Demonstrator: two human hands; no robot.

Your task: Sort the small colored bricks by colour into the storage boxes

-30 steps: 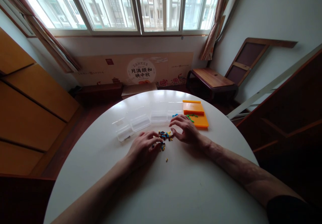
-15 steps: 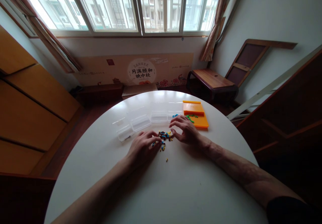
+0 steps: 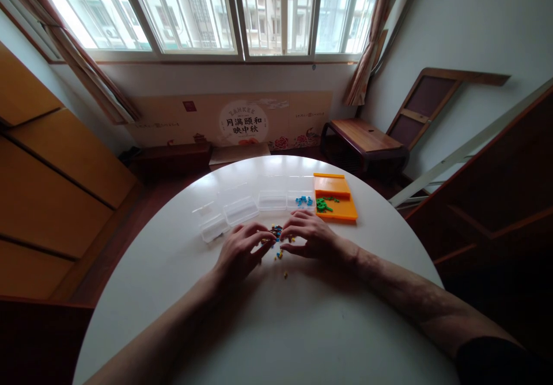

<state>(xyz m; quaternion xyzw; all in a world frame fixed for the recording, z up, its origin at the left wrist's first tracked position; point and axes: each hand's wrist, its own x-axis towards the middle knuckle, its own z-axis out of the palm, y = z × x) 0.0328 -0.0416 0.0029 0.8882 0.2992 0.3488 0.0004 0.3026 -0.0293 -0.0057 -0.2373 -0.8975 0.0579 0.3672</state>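
A small pile of mixed toy building bricks (image 3: 276,232), blue, yellow and dark, lies on the white table between my hands. My left hand (image 3: 243,248) is at the pile's left side, thumb and forefinger close together at its edge; anything between the tips is too small to make out. At the right side, my right hand (image 3: 310,236) has its fingers curved over the pile, thumb and forefinger apart, nothing visible in them. Blue pieces (image 3: 303,201) lie in a clear plastic box (image 3: 294,206) beyond it. Green pieces (image 3: 323,205) rest in an orange open box (image 3: 345,211).
More clear open boxes stand in an arc at the far side: one in the middle (image 3: 272,205), one left of it (image 3: 241,212), and one farthest left (image 3: 213,232). A stray yellow piece (image 3: 286,274) lies nearer me on the round table (image 3: 302,327).
My right hand has moved left and toward me, from beside the blue and green pieces to the pile, uncovering them. My left hand's thumb and forefinger have shifted slightly at the pile.
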